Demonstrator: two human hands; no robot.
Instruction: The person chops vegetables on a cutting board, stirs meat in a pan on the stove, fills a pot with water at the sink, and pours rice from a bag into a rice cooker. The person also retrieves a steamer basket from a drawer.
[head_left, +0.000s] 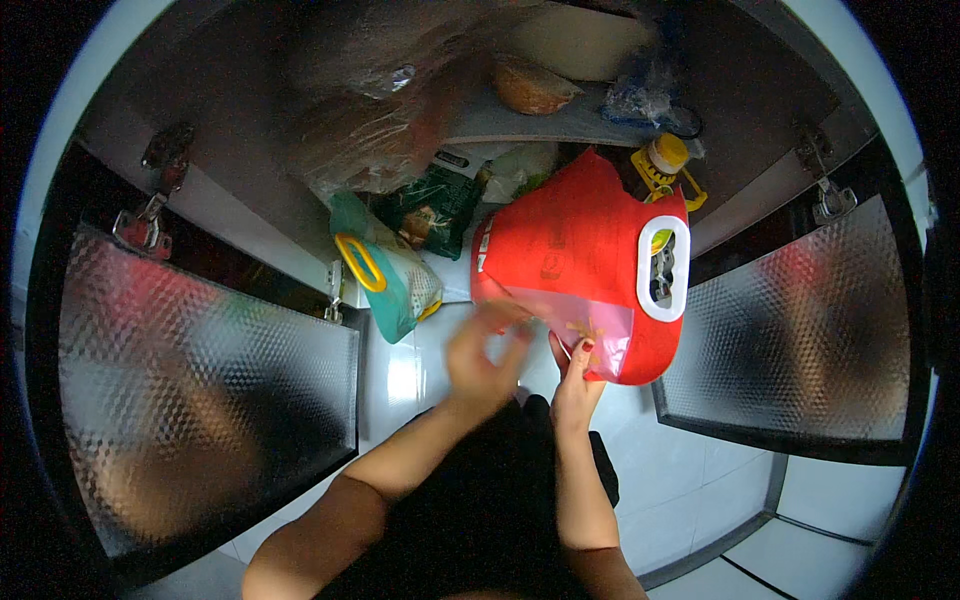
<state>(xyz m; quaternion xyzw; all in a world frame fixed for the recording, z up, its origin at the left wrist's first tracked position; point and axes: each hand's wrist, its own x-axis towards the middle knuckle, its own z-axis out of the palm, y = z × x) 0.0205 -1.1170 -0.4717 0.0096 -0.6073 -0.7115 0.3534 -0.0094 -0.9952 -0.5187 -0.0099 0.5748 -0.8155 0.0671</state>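
Note:
A large red bag (555, 225) with a white plastic handle (685, 266) lies on its side in front of the open cabinet. Along its lower part runs a pale, see-through panel (600, 319) with a golden print. My right hand (581, 382) grips the bag's lower edge, thumb on the near face and the other fingers partly hidden behind it. Blurred by motion, my left hand (484, 356) is at the bag's lower left edge, its fingers curled. Whether it pinches the edge cannot be told.
Two textured glass doors (225, 375) (795, 322) stand open on either side. A green bag with a yellow handle (361, 262) leans at left, beside a dark green packet (439, 202). Behind the red bag is a yellow-capped bottle (666, 154). A shelf (472, 124) holds a brown bowl-like object (532, 86).

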